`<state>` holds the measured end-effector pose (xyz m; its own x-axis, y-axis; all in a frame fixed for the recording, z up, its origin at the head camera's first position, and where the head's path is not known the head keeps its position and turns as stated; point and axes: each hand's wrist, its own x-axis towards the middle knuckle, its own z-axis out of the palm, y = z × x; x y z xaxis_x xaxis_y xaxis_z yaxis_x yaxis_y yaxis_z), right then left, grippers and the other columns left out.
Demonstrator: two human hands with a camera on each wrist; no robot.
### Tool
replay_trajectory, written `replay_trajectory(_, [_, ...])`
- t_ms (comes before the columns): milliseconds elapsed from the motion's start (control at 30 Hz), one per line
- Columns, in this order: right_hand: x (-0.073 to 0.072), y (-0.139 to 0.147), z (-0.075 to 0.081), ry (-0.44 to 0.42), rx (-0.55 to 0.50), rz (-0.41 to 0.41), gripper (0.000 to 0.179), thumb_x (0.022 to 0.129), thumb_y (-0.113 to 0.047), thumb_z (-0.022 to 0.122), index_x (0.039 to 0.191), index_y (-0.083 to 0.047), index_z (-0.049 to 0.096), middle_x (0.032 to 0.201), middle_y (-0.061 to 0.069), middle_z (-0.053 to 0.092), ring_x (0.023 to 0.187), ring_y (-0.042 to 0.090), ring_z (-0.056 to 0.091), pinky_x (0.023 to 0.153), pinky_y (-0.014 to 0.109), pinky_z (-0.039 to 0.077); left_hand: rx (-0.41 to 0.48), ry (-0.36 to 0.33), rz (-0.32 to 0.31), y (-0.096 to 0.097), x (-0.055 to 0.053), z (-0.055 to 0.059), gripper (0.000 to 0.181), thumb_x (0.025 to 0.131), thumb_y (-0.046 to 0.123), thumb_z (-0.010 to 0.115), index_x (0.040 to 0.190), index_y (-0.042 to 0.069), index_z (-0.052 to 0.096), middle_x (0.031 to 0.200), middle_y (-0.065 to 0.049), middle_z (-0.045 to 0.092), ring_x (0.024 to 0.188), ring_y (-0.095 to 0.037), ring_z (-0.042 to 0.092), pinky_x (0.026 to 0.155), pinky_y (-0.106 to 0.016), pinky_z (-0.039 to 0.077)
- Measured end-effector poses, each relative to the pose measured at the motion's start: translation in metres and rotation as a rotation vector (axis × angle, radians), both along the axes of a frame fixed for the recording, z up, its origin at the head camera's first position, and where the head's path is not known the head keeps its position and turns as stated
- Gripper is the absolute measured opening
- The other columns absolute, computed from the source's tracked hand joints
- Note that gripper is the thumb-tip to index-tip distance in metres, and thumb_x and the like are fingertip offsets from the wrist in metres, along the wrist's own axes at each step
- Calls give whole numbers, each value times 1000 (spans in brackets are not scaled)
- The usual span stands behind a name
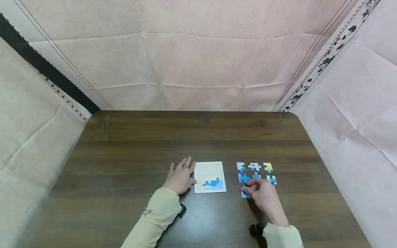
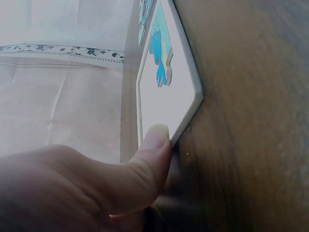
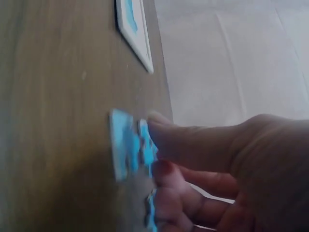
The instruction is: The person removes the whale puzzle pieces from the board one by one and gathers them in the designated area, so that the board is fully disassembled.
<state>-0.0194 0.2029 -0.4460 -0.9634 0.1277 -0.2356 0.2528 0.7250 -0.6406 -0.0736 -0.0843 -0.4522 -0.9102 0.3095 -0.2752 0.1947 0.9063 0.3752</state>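
A white square puzzle tray (image 1: 208, 170) lies on the table, with joined blue puzzle pieces (image 1: 214, 184) in its lower right part. At its left edge rests my left hand (image 1: 180, 179), fingers stretched out; the thumb (image 2: 157, 137) touches the tray's border in the left wrist view. To the right, loose puzzle pieces lie in rows. My right hand (image 1: 263, 194) is over the lower ones, thumb and fingers bent and apart, close to the bottom blue piece (image 1: 245, 195) and a middle-row blue piece (image 1: 243, 178). No piece is seen lifted. In the right wrist view the fingertips partly hide pieces.
Other loose pieces, such as the yellow one (image 1: 268, 166) and the pale blue one (image 1: 240, 166), lie beyond the right hand. The dark wooden table (image 1: 139, 148) meets hanging pale cloth (image 1: 192, 69) at the back and sides.
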Motion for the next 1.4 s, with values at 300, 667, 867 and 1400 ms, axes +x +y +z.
replay_trajectory(300, [-5,-50,4,179,-50,197,18,84,-15,78,99,-8,72,78,-2,54,67,15,50,54,24,45,1,-3,7,0,0,-3,72,89,34,70,150,11,38,159,-9,23,147,-27,18,112,-63,13])
replay_trajectory(667, [-13,-92,-13,125,-3,442,43,89,-19,72,129,-8,64,99,5,42,73,13,47,59,21,46,-29,-13,-5,1,-1,-4,72,89,37,69,150,13,38,159,-8,23,147,-26,18,112,-62,14])
replay_trajectory(867, [-14,-92,-14,125,12,446,38,88,-16,73,124,-6,67,95,4,43,73,12,48,62,20,47,-30,-8,-1,1,-1,-4,72,89,36,69,150,13,39,159,-8,23,147,-26,18,112,-62,14])
replay_trajectory(1400, [-17,-90,-14,132,33,465,22,87,-15,75,105,-7,66,90,3,45,74,13,51,73,25,54,-38,-14,4,2,-2,-2,72,89,36,69,150,13,39,159,-9,23,147,-27,19,112,-62,14])
